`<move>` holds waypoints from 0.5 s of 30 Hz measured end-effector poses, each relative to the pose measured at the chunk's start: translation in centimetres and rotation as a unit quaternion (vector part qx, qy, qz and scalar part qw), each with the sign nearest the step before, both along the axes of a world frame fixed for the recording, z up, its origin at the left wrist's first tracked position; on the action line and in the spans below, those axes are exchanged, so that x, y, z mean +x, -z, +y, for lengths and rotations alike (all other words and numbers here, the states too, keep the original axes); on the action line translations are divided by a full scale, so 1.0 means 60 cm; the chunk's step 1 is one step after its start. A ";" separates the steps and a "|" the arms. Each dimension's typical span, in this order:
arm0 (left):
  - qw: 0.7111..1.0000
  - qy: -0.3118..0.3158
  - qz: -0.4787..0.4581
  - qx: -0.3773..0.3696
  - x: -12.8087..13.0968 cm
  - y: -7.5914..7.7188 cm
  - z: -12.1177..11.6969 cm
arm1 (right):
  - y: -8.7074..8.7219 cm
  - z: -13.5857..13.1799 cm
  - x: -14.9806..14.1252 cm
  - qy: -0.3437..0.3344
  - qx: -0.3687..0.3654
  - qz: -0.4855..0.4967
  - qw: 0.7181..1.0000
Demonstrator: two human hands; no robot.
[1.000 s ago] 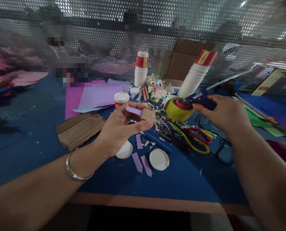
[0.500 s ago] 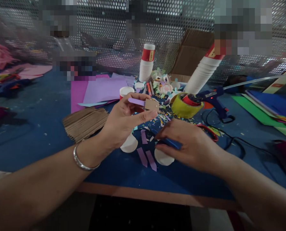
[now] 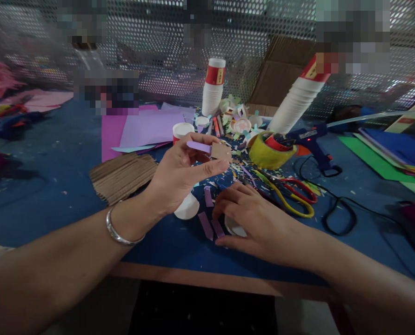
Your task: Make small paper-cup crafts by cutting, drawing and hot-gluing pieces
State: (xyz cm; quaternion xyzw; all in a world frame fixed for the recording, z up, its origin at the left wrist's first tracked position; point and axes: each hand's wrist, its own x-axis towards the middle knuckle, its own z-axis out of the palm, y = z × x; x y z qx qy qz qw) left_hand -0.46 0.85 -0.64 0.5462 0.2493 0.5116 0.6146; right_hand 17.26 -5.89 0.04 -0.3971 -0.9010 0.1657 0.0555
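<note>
My left hand (image 3: 181, 177) is raised over the blue table (image 3: 54, 186), pinching a small brown cardboard piece (image 3: 221, 151) with a purple paper strip (image 3: 198, 146) stuck to it. My right hand (image 3: 254, 221) lies low on the table in front of it. Its fingers are stretched out over loose purple strips (image 3: 207, 223) and cover most of a white paper disc (image 3: 233, 229). A second white disc (image 3: 188, 208) lies under my left wrist.
A yellow tape roll (image 3: 270, 151), blue glue gun (image 3: 310, 139) with black cable, and red-and-yellow scissors (image 3: 293, 197) lie to the right. Two paper cup stacks (image 3: 212, 90), purple sheets (image 3: 144, 130) and a cardboard strip pile (image 3: 123, 174) sit behind. The wooden table edge (image 3: 210, 281) is near.
My right hand left the glue gun on the tape roll, came back toward me and settled on the purple strips and white disc. My left hand stayed raised with its piece.
</note>
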 end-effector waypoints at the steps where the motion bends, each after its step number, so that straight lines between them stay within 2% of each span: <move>1: 1.000 -0.003 0.002 -0.003 0.001 0.000 0.000 | -0.001 0.000 -0.001 0.001 -0.010 -0.002 1.000; 6: 1.000 -0.017 0.012 -0.007 0.003 -0.002 0.000 | -0.003 0.000 -0.005 0.000 -0.040 0.010 0.999; 11: 0.999 -0.016 0.013 -0.026 0.004 -0.005 -0.001 | -0.010 -0.003 0.000 -0.024 -0.071 0.129 0.989; 15: 0.999 0.003 0.018 -0.045 0.004 -0.007 -0.003 | -0.022 -0.006 0.016 0.039 -0.076 0.234 0.969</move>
